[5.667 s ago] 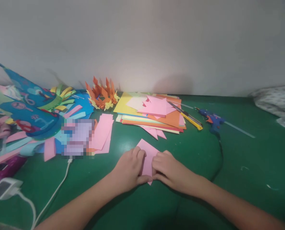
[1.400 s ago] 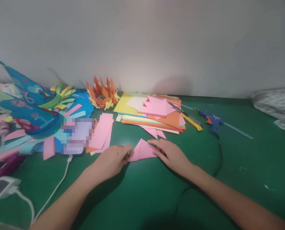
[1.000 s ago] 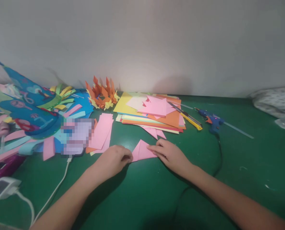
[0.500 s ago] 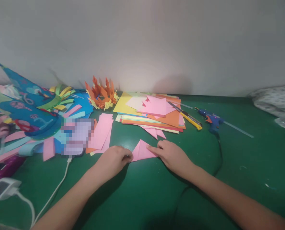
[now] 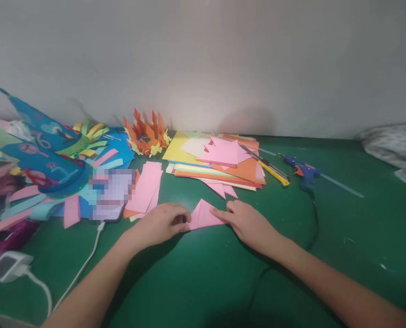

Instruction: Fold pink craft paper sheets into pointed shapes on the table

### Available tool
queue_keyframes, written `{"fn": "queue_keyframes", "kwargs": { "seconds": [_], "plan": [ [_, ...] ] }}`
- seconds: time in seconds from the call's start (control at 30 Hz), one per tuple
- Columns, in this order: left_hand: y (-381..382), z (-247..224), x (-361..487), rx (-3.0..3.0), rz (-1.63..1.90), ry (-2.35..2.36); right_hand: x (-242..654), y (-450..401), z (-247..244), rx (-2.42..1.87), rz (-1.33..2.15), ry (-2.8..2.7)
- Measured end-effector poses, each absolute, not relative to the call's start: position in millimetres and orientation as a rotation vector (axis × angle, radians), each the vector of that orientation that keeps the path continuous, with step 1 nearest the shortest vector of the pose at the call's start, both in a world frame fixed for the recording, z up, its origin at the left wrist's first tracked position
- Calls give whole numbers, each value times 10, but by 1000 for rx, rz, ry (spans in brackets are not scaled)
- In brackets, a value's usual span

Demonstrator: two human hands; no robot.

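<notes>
A piece of pink paper (image 5: pixel 205 216), folded into a triangle, lies on the green tabletop in front of me. At its left corner, my left hand (image 5: pixel 163 223) has thumb and fingertips closed on the paper's edge. My right hand (image 5: pixel 249 223) holds down the right side, its index finger stretched onto the paper and the other fingers curled. Just behind are pink paper triangles (image 5: pixel 219 187), partly under a stack of coloured paper (image 5: pixel 219 175). Pink paper strips (image 5: pixel 144 187) lie near my left hand.
A yellow cutter knife (image 5: pixel 274 173) and a blue glue gun (image 5: pixel 305 173) with its cord lie right of the stack. An orange and yellow paper crown (image 5: pixel 148 139), a phone (image 5: pixel 114 196) on a white cable and blue paper hats (image 5: pixel 52 159) are on the left.
The left hand's fingers have shifted slightly at the paper's left corner, with the gap between thumb and fingers a little wider. The right hand stays on the paper.
</notes>
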State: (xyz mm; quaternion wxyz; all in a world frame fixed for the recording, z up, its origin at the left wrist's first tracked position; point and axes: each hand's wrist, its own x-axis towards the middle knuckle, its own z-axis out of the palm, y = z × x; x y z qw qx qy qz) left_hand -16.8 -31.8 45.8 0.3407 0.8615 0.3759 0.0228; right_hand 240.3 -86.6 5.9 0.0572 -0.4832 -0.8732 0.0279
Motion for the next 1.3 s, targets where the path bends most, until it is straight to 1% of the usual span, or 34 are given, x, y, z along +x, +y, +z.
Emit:
{"fn": "queue_keyframes", "kwargs": {
  "seconds": [0.27, 0.5, 0.63, 0.8, 0.93, 1.1, 1.3],
  "plan": [
    [-350, 332, -59, 2234, 203, 942, 2406, -868, 36, -1443, 105, -2641],
    [-397, 154, 172, 2438, 306, 1194, 2399, -878, 22, -1428, 129, -2594],
    [-407, 125, 235, 2553, 286, 1230, 2410, -889, 77, -1449, 287, -2554],
    [-403, 83, 229, 2668, 331, 1135, 2458, -885, 203, -1444, 628, -2392],
    [-389, 51, 237, 2715, 338, 1044, 2508, -869, 269, -1447, 775, -2296],
    [-396, 67, 243, 2691, 337, 943, 2549, -855, 253, -1454, 833, -2223],
    [-384, 97, 199, 2391, 507, 958, 2549, -822, 215, -1445, 810, -2038]
  ]
}}
